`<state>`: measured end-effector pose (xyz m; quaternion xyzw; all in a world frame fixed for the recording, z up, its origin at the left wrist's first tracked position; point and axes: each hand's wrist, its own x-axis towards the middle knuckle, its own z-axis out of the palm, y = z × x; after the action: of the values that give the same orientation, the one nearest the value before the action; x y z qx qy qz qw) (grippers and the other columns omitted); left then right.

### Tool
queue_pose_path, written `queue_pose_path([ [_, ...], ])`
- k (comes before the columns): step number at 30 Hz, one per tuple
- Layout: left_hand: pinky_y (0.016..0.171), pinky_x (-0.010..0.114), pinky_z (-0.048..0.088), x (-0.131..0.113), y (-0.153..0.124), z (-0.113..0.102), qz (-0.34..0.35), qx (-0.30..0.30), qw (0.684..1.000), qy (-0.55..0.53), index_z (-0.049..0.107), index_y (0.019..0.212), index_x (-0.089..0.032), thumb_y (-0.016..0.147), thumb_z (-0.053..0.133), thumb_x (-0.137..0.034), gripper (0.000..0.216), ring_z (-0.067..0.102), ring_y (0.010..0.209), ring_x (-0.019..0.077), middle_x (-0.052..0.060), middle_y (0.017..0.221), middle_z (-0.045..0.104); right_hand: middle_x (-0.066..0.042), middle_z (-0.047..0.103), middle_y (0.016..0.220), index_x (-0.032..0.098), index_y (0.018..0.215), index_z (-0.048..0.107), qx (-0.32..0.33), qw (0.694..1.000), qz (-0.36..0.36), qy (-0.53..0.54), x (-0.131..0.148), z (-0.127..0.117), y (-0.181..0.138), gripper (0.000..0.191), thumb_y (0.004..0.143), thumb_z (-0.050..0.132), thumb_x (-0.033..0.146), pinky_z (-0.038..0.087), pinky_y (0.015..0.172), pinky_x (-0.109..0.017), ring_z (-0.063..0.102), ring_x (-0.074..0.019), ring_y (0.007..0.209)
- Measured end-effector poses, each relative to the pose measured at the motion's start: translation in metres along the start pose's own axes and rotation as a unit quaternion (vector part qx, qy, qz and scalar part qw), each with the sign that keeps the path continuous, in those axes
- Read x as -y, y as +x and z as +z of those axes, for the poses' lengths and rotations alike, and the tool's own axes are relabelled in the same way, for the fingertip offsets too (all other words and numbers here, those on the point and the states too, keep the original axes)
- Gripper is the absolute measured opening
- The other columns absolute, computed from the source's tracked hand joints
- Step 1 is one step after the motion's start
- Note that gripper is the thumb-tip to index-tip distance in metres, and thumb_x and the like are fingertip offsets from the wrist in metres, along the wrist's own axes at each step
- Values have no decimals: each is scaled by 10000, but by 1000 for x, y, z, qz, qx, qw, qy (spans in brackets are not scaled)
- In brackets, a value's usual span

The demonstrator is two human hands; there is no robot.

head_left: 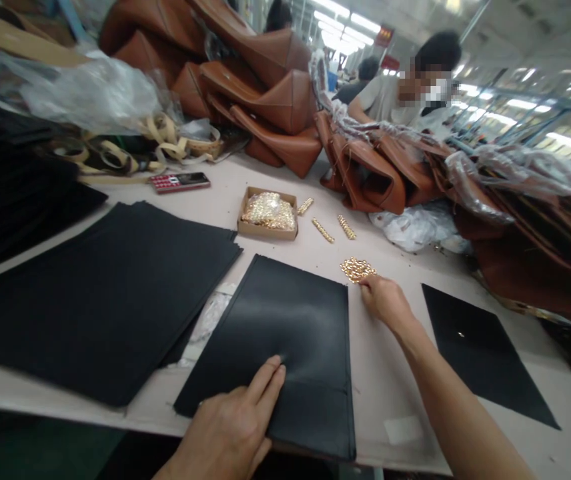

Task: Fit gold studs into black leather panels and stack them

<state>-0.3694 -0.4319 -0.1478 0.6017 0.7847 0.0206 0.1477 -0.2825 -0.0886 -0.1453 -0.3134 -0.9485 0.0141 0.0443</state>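
Observation:
My left hand (238, 417) lies flat with fingers stretched out on the near end of a black leather panel (285, 327) in front of me. My right hand (384, 300) reaches to a small heap of gold metal fittings (357, 269) just past the panel's far right corner, fingers curled and pinched at the heap's edge. What the fingertips hold is hidden.
A stack of black panels (95, 293) lies at left, one black panel (480, 347) at right. A cardboard box of gold fittings (268, 213), loose gold strips (323, 230), a red phone (179, 181), brown leather bags (275, 100) and plastic wrap sit behind. A person sits at the far side.

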Motion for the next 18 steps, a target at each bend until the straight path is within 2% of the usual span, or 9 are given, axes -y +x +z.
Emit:
queue_pose_path([
  [3, 806, 367, 613, -1, -1, -7, 2, 18, 1000, -19, 383, 1471, -145, 720, 619, -89, 789, 699, 947, 237, 135, 1548, 355, -129, 744, 877, 149, 965, 726, 14, 999, 36, 25, 0, -5, 7, 242, 871, 505, 181, 484, 791, -338, 688, -245, 836],
  [6, 772, 398, 621, -1, -2, -6, 12, 6, 1000, -12, 379, 1466, -117, 780, 627, -162, 731, 691, 935, 249, 139, 1540, 372, -100, 740, 883, 152, 1037, 702, 34, 994, 32, 95, 22, -10, -8, 259, 895, 516, 262, 509, 751, -310, 690, -212, 800],
  [7, 749, 406, 625, -1, -3, -4, 19, -1, 1000, -11, 379, 1463, -105, 792, 622, -181, 717, 689, 921, 251, 140, 1536, 380, -83, 735, 859, 153, 1041, 695, 57, 986, 26, 157, 34, -12, -19, 269, 902, 527, 310, 520, 721, -296, 686, -197, 764],
  [9, 710, 403, 626, 0, -4, 0, 35, -20, 999, -13, 391, 1450, -88, 815, 608, -202, 681, 686, 891, 245, 140, 1518, 416, -42, 709, 771, 162, 993, 692, 116, 946, 12, 301, 64, -15, -44, 278, 896, 557, 384, 526, 649, -272, 663, -170, 674],
  [11, 674, 386, 621, 1, -6, 5, 48, -42, 998, -11, 408, 1437, -84, 837, 586, -207, 637, 683, 860, 234, 137, 1493, 457, -13, 687, 718, 179, 940, 697, 167, 907, -7, 387, 93, -17, -69, 226, 882, 585, 367, 511, 618, -263, 640, -157, 639],
  [14, 616, 371, 603, 2, -9, 11, 59, -81, 995, 5, 435, 1415, -85, 878, 523, -187, 554, 678, 808, 222, 134, 1457, 504, 10, 702, 729, 214, 889, 718, 198, 908, -51, 366, 126, -19, -90, 149, 879, 581, 271, 482, 634, -249, 639, -143, 662],
  [18, 555, 370, 573, 4, -11, 14, 79, -123, 989, 13, 467, 1380, -79, 922, 445, -186, 471, 663, 756, 215, 125, 1409, 553, 12, 740, 819, 226, 864, 727, 200, 919, -87, 329, 147, -21, -93, 145, 883, 582, 227, 475, 711, -250, 671, -147, 747],
])
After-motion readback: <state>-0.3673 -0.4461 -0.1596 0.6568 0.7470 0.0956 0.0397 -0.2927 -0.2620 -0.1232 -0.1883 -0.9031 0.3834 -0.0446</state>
